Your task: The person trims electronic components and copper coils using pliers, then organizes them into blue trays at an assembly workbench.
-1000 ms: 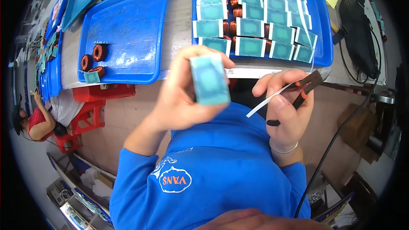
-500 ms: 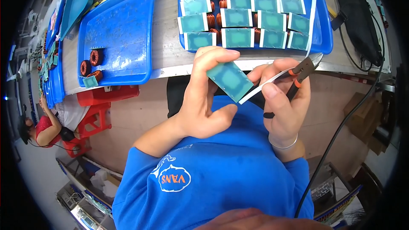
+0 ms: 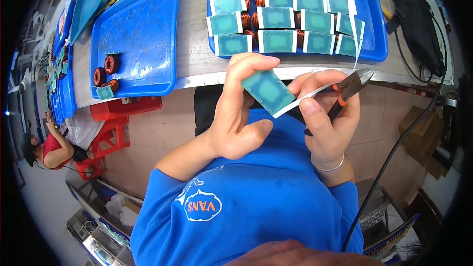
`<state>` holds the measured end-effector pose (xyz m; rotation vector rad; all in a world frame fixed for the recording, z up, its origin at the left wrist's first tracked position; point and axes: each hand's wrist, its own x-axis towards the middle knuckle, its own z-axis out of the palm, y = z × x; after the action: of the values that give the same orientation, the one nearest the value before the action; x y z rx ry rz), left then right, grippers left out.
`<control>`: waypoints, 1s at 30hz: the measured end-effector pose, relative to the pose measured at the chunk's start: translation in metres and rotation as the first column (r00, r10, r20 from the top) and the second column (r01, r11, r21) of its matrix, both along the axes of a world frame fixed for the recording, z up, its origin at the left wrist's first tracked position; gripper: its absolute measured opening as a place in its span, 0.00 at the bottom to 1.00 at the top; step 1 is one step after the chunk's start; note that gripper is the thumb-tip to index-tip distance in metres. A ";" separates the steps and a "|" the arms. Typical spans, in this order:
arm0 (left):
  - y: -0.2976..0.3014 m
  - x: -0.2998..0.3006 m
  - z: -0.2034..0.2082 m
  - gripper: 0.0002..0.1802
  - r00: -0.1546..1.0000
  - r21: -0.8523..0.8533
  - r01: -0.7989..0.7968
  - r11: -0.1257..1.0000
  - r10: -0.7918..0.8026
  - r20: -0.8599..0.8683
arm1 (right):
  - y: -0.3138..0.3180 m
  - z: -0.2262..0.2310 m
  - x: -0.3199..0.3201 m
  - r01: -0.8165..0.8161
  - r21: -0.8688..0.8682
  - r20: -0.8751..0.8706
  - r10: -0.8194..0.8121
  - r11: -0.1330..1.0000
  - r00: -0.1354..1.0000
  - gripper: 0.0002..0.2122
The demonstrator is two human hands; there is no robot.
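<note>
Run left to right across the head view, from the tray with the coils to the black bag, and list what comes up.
Blue rectangular plastic tray → left hand → green rectangular board → right hand → dark metal pliers head → elongated black fabric bag.

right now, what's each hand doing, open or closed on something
Left hand: closed on a green rectangular piece, thumb clear of its face.
Right hand: closed, pinching a white strip and holding pliers.
</note>
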<state>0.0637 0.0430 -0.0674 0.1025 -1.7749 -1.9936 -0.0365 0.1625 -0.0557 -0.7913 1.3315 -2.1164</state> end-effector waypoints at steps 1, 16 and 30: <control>0.000 0.000 0.000 0.40 1.000 0.001 -0.001 1.000 0.001 0.001 | 0.000 0.000 0.000 -0.001 0.001 0.001 0.001 1.000 1.000 0.13; -0.001 -0.002 -0.001 0.36 0.999 -0.045 0.003 0.999 -0.005 -0.049 | -0.001 -0.002 -0.001 0.024 0.007 -0.032 -0.024 1.000 0.999 0.18; 0.004 -0.003 -0.003 0.34 0.996 0.004 -0.094 0.996 0.094 -0.010 | -0.003 -0.004 0.000 0.025 0.005 0.050 -0.026 1.000 0.998 0.22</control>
<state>0.0608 0.0472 -0.0704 0.1739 -1.7277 -1.9281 -0.0362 0.1595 -0.0596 -0.7186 1.3269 -2.1379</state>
